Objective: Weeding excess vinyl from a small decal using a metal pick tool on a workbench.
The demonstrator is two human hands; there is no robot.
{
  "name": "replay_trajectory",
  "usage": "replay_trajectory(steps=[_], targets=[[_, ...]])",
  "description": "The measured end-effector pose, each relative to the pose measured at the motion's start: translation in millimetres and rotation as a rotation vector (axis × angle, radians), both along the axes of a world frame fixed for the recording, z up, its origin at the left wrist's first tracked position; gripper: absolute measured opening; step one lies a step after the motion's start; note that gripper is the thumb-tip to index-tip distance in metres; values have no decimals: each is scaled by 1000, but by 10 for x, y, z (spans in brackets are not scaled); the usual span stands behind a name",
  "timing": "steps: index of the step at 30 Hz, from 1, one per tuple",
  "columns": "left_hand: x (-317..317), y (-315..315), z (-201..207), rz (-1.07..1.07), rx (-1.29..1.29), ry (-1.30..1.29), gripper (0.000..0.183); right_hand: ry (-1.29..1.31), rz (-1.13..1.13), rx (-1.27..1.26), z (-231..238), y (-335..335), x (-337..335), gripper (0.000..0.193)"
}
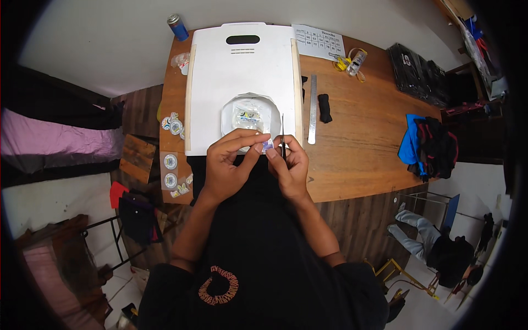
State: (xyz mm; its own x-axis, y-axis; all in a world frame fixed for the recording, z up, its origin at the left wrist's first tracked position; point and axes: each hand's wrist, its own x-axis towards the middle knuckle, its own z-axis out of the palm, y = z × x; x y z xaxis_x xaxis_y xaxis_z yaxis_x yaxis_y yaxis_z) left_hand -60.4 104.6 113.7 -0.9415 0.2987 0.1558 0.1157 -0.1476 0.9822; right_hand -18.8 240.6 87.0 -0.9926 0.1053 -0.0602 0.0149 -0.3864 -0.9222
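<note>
Fingertips of my left hand (226, 171) are closed on a small purple-and-white piece (268, 145). My right hand (291, 171) meets it from the other side, its thumb and finger at the piece. A slim, dark, pointed tool (283, 144) rises from my right hand's grip, its thin tip pointing away from me; its exact kind is unclear. Just beyond my hands sits a white, many-sided bowl (226, 114). Clear plastic with small printed pieces (250, 116) lies inside it. Under the bowl is a large white board (212, 71) with an oval handle slot.
On the wooden table (357, 121) lie a metal ruler (313, 110), a black rolled cloth (325, 108) and folded clothes (432, 146). Round stickers (170, 161) are at left, near a can (177, 27). Black packages (416, 77) lie far right. Another person (448, 256) is at lower right.
</note>
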Motion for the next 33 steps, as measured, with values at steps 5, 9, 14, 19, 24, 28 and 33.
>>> replay_trajectory(steps=[5, 9, 14, 19, 24, 28, 33], targets=[[17, 40, -65, 44, -64, 66, 23, -23, -32, -109, -18, -44, 39, 11], [60, 83, -107, 124, -69, 113, 23, -30, -119, -199, -10, -139, 48, 12], [47, 105, -48, 154, -21, 76, 22, 57, -3, -147, -77, -63, 90, 19], [-24, 76, 2, 147, -12, 99, 23, 72, 166, -178, -91, 6, 193, 30], [3, 82, 35, 133, 30, 80, 24, 107, 207, -213, -84, -60, 260, 30], [9, 84, 23, 113, 105, 26, 26, 105, 190, -239, -128, -73, 252, 32], [18, 92, 31, 117, 81, 40, 24, 107, 187, -245, -112, -75, 258, 33]])
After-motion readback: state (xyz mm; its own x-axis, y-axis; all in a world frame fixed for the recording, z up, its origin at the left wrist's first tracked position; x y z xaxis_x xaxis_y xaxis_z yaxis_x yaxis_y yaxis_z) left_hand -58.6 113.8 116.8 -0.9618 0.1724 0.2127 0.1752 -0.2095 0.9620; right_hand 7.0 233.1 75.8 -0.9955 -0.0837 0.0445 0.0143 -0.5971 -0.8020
